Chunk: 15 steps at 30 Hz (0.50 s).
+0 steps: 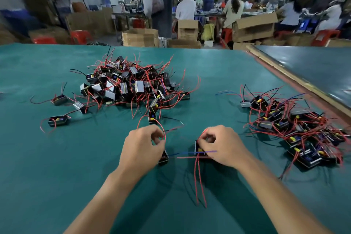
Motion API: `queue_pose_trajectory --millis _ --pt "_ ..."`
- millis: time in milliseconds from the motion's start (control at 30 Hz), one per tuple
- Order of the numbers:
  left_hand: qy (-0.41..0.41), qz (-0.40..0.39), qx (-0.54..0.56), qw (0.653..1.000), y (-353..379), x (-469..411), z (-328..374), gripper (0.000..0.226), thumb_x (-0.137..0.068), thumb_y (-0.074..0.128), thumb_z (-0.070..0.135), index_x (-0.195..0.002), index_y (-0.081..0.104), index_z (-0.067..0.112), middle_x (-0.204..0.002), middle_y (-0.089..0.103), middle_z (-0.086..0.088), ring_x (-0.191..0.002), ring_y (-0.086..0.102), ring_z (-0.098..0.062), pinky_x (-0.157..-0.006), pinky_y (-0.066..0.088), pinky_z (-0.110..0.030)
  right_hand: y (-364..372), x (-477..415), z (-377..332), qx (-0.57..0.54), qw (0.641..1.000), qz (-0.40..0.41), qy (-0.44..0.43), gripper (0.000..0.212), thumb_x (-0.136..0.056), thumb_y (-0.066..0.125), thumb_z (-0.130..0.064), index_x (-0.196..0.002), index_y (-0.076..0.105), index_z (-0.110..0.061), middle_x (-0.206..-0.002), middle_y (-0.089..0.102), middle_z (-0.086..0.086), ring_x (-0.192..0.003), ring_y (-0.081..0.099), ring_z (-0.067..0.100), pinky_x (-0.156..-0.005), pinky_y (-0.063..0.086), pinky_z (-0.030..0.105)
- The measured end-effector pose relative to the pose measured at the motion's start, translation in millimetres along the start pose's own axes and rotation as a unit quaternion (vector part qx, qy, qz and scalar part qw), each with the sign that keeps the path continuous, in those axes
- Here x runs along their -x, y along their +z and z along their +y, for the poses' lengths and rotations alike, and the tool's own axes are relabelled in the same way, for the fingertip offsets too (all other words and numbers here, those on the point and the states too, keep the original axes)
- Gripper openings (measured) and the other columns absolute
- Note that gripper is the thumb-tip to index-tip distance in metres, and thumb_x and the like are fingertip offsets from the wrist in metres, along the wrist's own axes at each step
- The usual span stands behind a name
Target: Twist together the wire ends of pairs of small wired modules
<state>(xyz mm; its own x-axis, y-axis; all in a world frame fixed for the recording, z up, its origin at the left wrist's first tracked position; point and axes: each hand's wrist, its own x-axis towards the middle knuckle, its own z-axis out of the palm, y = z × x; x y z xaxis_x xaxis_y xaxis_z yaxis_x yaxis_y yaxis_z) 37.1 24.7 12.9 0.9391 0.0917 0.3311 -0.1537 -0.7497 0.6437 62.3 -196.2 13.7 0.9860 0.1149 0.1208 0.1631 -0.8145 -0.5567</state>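
A wide green table cover (pixel 57 167) is spread across most of the view. A second green table (pixel 313 70) is set just beside it on the right, parted from it by a pale wooden edge. Beyond the far edge, cardboard boxes (pixel 140 37) and seated people (pixel 186 7) are made out, blurred.

A large heap of modules (pixel 129 85), black and silver with red and black wires, is piled at the centre-left of the cover, and a few stray modules (pixel 58 120) are scattered to its left. A smaller heap (pixel 296 129), with blue wires among the red, is spread at the right.

Between the heaps, near the person, both hands are held low over the cover. The left hand (pixel 141 146) is curled, and a looped red wire (pixel 164 133) is pinched between thumb and fingertips. The left module (pixel 163 156) is seen under its fingers; whether it is also gripped cannot be told. The right hand (pixel 221 146) is curled around the right module (pixel 199 149), with the thumb laid across its top. The two modules are kept near each other but apart. A blue wire (pixel 187 152) is stretched between them, and two red wires (pixel 195 176) are trailed from the right module toward the person.
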Motion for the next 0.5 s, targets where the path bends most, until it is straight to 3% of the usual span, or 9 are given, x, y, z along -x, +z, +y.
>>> queue_pose_trajectory --millis 100,300,400,500 --pt "-0.017 0.014 0.008 1.0 0.9 -1.1 0.2 0.021 -0.077 0.072 0.016 -0.077 0.062 0.034 -0.06 0.062 0.018 -0.063 0.058 -0.001 -0.058 0.039 -0.012 -0.9 -0.7 2.0 -0.015 1.0 0.013 0.014 0.009 -0.079 0.068 -0.028 -0.071 0.071 -0.026 -0.055 0.063 -0.013 -0.063 0.061 0.012 -0.062 0.045 0.024" --pt "-0.031 0.028 0.005 0.999 -1.2 -5.0 -0.3 0.029 -0.081 0.067 0.016 -0.104 0.056 0.029 -0.063 0.063 0.015 -0.064 0.06 -0.008 -0.066 0.048 -0.031 -1.3 -4.3 2.0 -0.114 0.99 0.071 0.042 0.012 -0.085 0.069 -0.019 -0.075 0.064 -0.025 -0.046 0.059 -0.015 -0.044 0.048 0.004 -0.055 0.037 0.025" --pt "-0.037 0.019 0.01 0.999 -3.9 -4.9 1.0 0.03 -0.081 0.066 0.016 -0.106 0.055 0.029 -0.061 0.063 0.014 -0.064 0.059 -0.008 -0.066 0.048 -0.03 -4.0 -3.8 1.4 -0.178 0.979 0.087 0.044 0.019 -0.083 0.063 -0.005 -0.085 0.062 -0.024 -0.049 0.059 -0.008 -0.043 0.043 0.004 -0.058 0.037 0.026" --pt "-0.034 0.03 0.031 0.999 -7.0 -5.2 3.7 0.026 -0.079 0.067 0.015 -0.098 0.057 0.03 -0.061 0.061 0.016 -0.062 0.057 -0.005 -0.061 0.043 -0.025 -7.7 -3.0 0.6 -0.207 0.972 0.101 0.041 0.02 -0.083 0.062 -0.003 -0.09 0.065 -0.021 -0.06 0.065 0.0 -0.048 0.047 0.007 -0.058 0.04 0.026"
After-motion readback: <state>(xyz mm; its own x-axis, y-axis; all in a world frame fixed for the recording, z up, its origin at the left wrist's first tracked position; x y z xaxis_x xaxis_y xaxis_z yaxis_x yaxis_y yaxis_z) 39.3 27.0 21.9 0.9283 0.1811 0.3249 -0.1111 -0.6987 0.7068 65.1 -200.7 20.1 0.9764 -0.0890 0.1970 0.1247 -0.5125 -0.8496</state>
